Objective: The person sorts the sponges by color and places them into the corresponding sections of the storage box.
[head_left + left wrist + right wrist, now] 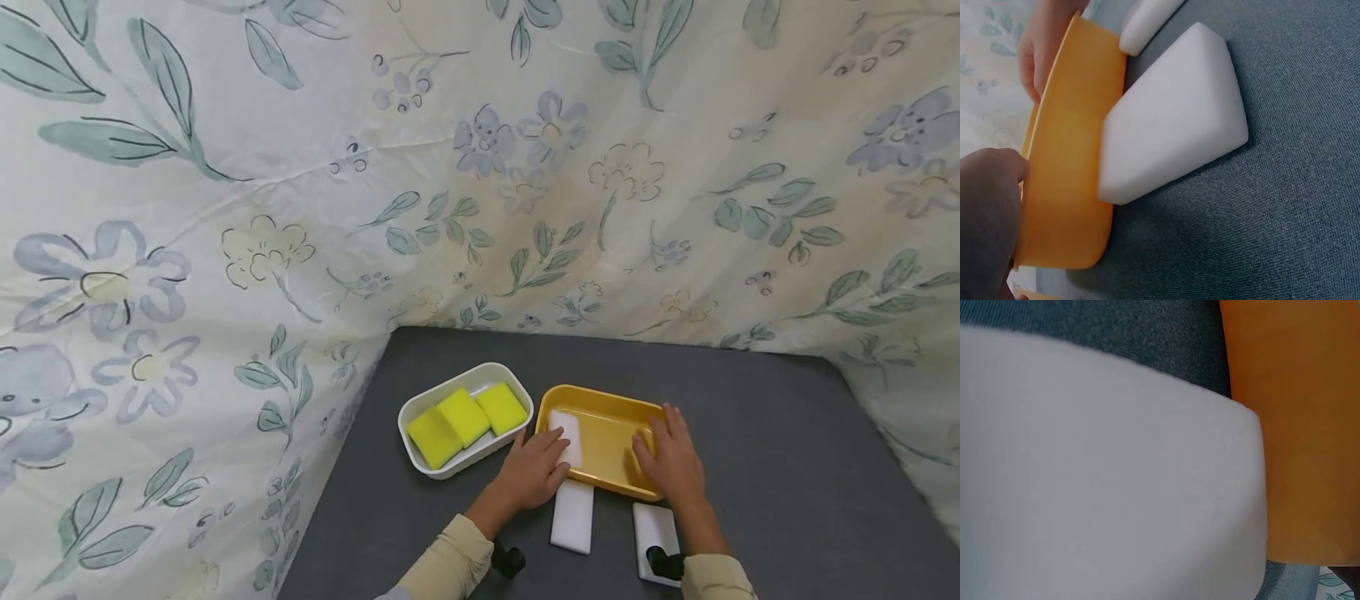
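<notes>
A yellow tray (609,400) lies on the dark table, with one white sponge (566,427) inside along its left end. My left hand (531,471) is at the tray's front left corner, its fingers over the rim beside that sponge. On the tray's right side, my right hand (672,462) holds the rim, thumb inward and fingers along the edge. A second white sponge (1166,119) lies flat against the tray's front wall. Another white sponge (1110,469) fills much of the right wrist view, under my right wrist. The left fingertips are partly hidden in the left wrist view.
Left of the yellow tray stands a white tray (422,467) with three yellow sponges (462,417) in it. A flowered cloth (480,208) hangs behind and beside the dark table (780,467). Black camera mounts (508,560) sit at my wrists.
</notes>
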`<state>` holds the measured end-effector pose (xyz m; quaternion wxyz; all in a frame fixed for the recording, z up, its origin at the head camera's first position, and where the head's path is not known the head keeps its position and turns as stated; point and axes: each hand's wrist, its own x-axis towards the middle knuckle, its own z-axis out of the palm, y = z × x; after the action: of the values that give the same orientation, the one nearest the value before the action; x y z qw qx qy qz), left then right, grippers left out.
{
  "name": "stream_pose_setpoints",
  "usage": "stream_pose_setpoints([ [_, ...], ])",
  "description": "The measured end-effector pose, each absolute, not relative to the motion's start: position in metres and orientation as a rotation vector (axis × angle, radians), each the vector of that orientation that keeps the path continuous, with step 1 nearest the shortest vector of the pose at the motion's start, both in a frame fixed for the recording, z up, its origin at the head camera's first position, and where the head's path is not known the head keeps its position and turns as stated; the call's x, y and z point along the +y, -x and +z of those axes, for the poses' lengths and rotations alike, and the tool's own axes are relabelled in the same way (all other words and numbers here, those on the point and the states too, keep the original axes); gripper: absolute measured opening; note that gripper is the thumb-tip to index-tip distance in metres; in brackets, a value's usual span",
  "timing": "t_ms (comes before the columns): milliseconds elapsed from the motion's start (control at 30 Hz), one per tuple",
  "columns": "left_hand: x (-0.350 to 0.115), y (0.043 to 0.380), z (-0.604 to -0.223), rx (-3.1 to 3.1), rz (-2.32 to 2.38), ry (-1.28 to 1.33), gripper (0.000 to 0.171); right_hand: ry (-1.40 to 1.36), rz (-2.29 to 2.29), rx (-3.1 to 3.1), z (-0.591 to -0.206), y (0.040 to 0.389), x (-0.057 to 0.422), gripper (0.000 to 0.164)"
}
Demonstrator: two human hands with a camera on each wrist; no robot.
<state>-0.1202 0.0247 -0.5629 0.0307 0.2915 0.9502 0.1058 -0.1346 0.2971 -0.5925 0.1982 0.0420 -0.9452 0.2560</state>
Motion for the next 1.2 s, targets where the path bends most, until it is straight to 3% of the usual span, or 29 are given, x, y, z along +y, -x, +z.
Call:
stream_pose_setpoints([
  [400,0.018,0.110,-0.571,2.867,0.537,-1.074,0.038,-0.088,0.717,-2.700,-0.588,0.134,0.298,0.044],
  [700,-0.001,0.073,-0.594,2.913,0.888,-1.381,0.055,-0.078,0.698,-2.719,-0.589,0.133,0.297,0.045],
  [967,-0.023,0.040,-0.608,2.804,0.991,-1.303,0.043,-0.097,0.701,-2.709,-0.592,0.128,0.297,0.043],
  [1200,-0.036,0.036,-0.614,2.515,0.797,-1.219,0.076,-0.112,0.701,-2.699,-0.592,0.132,0.299,0.041],
])
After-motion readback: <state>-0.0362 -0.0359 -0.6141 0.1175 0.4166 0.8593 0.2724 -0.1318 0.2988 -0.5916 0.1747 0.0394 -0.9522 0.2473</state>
